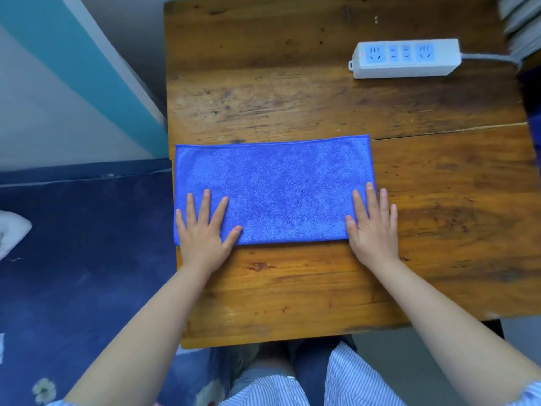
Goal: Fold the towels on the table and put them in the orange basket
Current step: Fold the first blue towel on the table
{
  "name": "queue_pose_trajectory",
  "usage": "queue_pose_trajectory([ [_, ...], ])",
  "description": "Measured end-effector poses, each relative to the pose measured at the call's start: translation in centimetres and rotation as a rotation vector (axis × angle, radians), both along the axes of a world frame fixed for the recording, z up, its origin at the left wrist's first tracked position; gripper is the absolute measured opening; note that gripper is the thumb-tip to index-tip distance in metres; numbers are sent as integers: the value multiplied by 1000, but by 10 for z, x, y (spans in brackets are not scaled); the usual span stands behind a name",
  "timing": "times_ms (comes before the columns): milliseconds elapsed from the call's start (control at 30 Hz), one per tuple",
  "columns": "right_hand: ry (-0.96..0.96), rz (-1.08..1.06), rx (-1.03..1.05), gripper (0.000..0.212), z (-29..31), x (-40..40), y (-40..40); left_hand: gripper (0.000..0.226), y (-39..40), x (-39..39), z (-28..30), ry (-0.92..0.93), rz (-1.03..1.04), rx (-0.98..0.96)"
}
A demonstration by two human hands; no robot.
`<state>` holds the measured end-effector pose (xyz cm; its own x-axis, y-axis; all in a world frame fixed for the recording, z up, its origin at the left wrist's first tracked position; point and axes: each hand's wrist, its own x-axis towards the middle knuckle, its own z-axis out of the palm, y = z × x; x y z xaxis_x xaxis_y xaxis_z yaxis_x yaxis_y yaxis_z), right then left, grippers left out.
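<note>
A blue towel point(275, 186) lies flat on the wooden table point(292, 288) as a wide rectangle, its left edge at the table's left edge. My left hand point(203, 230) presses flat on the towel's near left corner, fingers spread and straight. My right hand point(373, 227) presses flat on the near right corner, with its outer fingers lying past the towel's right edge on the wood. No orange basket is in view.
A white power strip point(405, 58) with a grey cord lies at the table's far right. Stacked grey things point(521, 22) sit at the far right corner. A dark blue bed cover point(82, 259) lies left of the table, with something white point(11, 232) on it.
</note>
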<state>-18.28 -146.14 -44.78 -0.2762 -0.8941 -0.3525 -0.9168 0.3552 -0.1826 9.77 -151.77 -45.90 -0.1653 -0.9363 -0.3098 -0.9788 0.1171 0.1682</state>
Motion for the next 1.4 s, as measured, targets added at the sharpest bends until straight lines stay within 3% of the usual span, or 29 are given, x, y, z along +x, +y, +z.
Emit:
queue_pose_trajectory([
  [167, -56, -266, -73, 59, 20, 3, -2, 70, -2, -15, 6, 52, -37, -26],
  [400, -227, -556, 1, 60, 24, 19, -21, 65, -8, -60, -5, 59, -159, -7],
  [600, -348, -690, -56, 31, 23, -1, -39, 63, -5, -76, -13, 26, -106, -47],
  [833, -461, -634, -135, 23, 33, -21, -72, 63, -8, -98, -11, 6, -19, 18],
  [1033, -566, -441, -348, 9, 65, 14, -69, 56, -8, -71, 5, 175, -43, 33],
  [1267, -675, -133, -468, 11, 85, 121, -68, 40, 8, -2, 26, 316, 243, -103],
  [1400, -705, -18, -327, 16, 64, 179, -71, 35, 16, 44, 27, 419, 450, -121],
])
